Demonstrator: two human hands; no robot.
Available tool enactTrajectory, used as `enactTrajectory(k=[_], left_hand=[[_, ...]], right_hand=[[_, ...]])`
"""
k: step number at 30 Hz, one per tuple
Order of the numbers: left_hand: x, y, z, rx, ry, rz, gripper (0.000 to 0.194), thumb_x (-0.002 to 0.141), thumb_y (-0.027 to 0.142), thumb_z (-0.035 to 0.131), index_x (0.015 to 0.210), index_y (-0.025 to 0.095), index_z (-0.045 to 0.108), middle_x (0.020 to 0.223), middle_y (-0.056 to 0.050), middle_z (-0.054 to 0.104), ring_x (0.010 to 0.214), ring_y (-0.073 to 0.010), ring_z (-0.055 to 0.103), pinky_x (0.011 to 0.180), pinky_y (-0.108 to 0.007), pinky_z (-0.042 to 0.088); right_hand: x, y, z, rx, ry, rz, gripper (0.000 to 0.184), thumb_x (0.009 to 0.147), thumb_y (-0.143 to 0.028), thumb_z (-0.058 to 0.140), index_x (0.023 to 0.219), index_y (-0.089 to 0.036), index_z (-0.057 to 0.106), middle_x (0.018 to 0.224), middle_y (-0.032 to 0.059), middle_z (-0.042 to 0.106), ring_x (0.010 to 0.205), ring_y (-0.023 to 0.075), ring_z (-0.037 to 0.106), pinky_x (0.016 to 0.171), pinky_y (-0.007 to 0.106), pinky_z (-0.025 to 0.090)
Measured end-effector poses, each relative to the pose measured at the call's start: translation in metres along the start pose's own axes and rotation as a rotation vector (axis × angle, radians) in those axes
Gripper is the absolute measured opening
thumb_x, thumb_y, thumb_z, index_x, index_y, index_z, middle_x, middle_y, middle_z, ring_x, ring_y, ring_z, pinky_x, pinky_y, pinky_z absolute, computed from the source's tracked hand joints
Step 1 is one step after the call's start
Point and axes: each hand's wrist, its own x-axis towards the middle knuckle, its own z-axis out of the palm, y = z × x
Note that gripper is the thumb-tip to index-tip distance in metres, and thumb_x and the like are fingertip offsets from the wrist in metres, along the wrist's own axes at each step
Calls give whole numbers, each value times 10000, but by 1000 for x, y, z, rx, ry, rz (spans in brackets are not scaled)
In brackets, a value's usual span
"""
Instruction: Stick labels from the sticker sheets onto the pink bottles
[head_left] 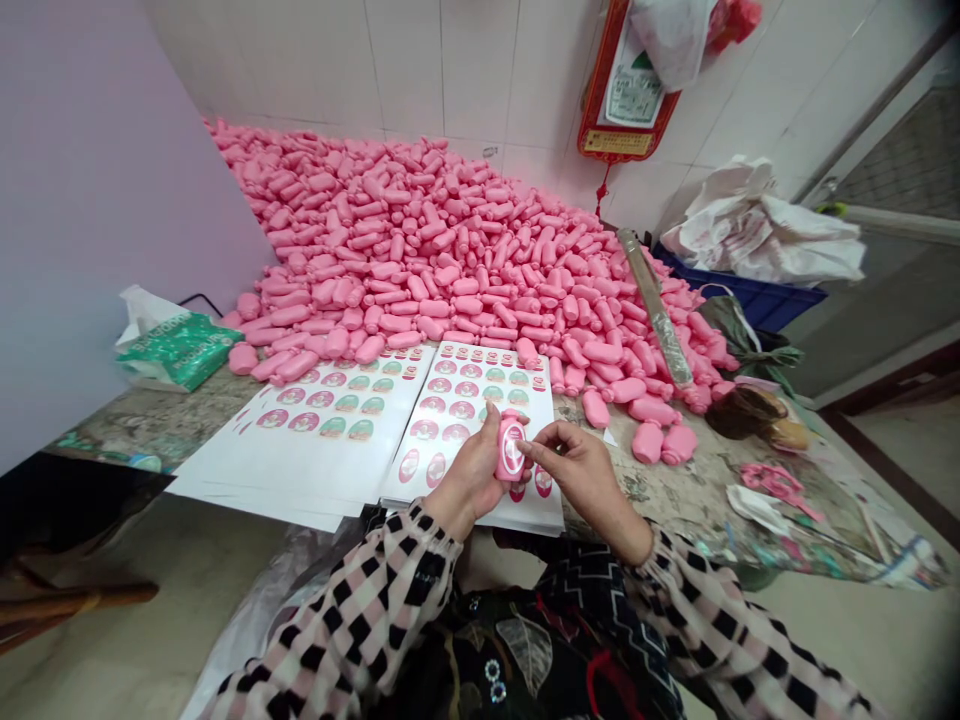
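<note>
My left hand (474, 466) is wrapped round a small pink plastic bottle (511, 423), held upright above the sticker sheets. An oval pink-and-white sticker (514, 450) lies against the bottle's front. At its right edge, the thumb and forefinger of my right hand (583, 468) are pinched together on it. Below my hands lies a stack of sticker sheets (409, 490) with rows of pink, green and oval labels. Another sheet (247, 470) lies to the left, with part of its labels gone.
A large heap of pink bottles (420, 230) covers the back of the table (667, 510). A taped bar (656, 310) rests on its right side. A green tissue pack (180, 345) lies left; pink scraps (776, 482) lie right. A blue crate (780, 300) holds white bags.
</note>
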Motion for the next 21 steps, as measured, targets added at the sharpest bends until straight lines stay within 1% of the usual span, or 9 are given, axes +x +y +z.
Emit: enactTrajectory(k=[5,8,10,12,14,15,17,19,21], left_hand=[[0,-1,0,21,-3,6,564,777,677,397,990,174,536,576,27,496,438,-111,503,429,-247,433],[-5,1,-2,77,-60,-20,539,771,653,452,1037,187,507,628,15,529,499,-130,554,477,-274,470],[-10,5,-5,164,-137,-51,487,744,544,591,1078,210,473,707,7,563,563,-136,590,537,-291,492],[-14,8,-9,248,-202,-77,517,678,349,724,1095,228,444,780,7,580,604,-128,605,584,-285,494],[-18,10,-13,282,-231,-92,549,632,202,751,1080,221,435,812,3,588,617,-119,607,601,-269,484],[-20,10,-14,284,-234,-101,531,631,174,740,1063,212,434,810,-2,592,619,-120,608,607,-270,483],[-23,10,-14,286,-242,-115,470,651,161,704,1029,197,428,805,-14,603,621,-126,612,631,-294,491],[-27,8,-12,302,-264,-128,443,662,152,669,1021,195,413,784,-9,601,604,-128,608,619,-306,496],[-32,5,-9,325,-292,-123,431,676,148,637,1031,200,397,729,17,577,549,-112,578,538,-257,468]], right_hand=[[0,5,3,-18,3,-10,353,738,-557,574,715,-205,602,598,8,635,474,133,534,477,256,402],[-1,6,3,-32,-14,8,336,760,-539,559,734,-206,596,593,-1,623,471,130,532,482,253,396],[-3,4,0,-99,-17,-21,303,776,-506,556,737,-209,601,634,0,627,512,131,545,506,251,394],[-4,2,-6,-231,5,-108,264,788,-469,558,741,-216,618,716,11,640,619,143,573,570,256,396],[-5,1,-12,-347,41,-176,244,782,-457,571,761,-224,637,798,20,646,732,162,580,634,265,392],[-5,2,-14,-362,58,-172,248,769,-468,585,780,-227,641,816,21,644,754,168,576,648,269,392],[-4,3,-13,-275,72,-99,304,714,-500,634,855,-232,634,815,13,629,714,162,563,629,268,401],[-4,4,-7,-68,40,-9,418,655,-517,680,951,-233,603,783,-4,601,628,140,534,571,257,409],[-6,3,4,175,-18,34,462,641,-514,692,982,-226,573,747,-21,573,588,122,509,539,244,415]])
